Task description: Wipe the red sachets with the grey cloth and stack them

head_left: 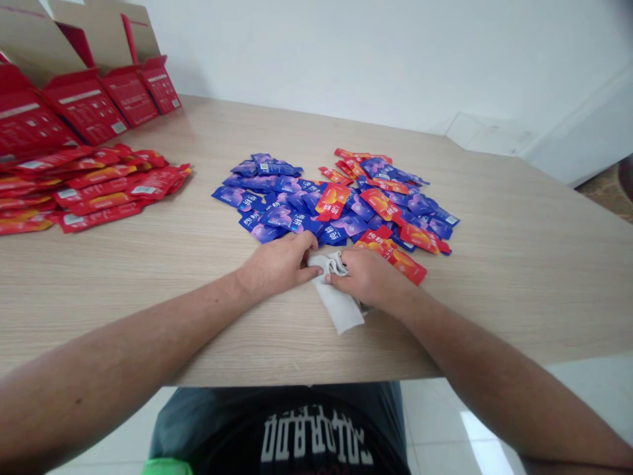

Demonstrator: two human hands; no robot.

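Off-white, probably light and limp: hold the cloth (341, 310) by its folds, on the worktop (277, 330) beside the packets (331, 201), with right fingers (339, 284) pinching and left fingers (307, 240) curled, unclear whether gripping.

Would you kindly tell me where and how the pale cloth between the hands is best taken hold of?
I would probably pinch the pale cloth by its loose near end, coming from the front side of the table: that end juts out that way, smooth and uncovered, while the bunched far part lies between the left hand and the right hand.
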